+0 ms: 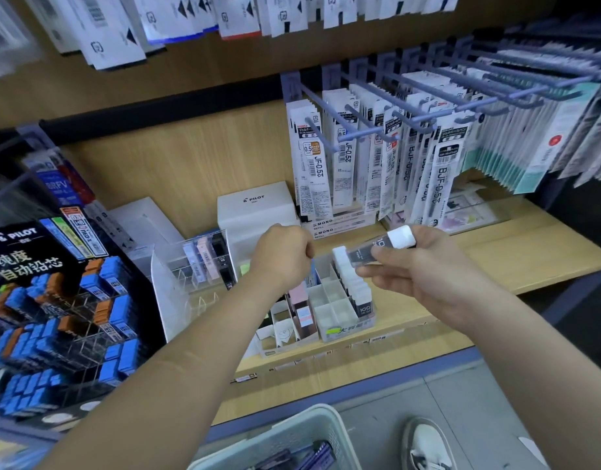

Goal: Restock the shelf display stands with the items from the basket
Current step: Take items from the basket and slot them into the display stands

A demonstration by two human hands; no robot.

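Right hand point(428, 276) fingers pinch the light, stiff, slick lead case point(377, 250) mid-body; left hand point(282, 256) curled, can't tell if holding anything.

Right hand point(424, 269) pinches a lead case point(367, 251) (white-capped) above the display stand point(346, 329); left hand point(282, 256) curled.

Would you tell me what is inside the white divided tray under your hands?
White-capped dark cases line the tray's right column; the compartments beside them look empty. The left hand and the right hand, holding another case, cover its far end.
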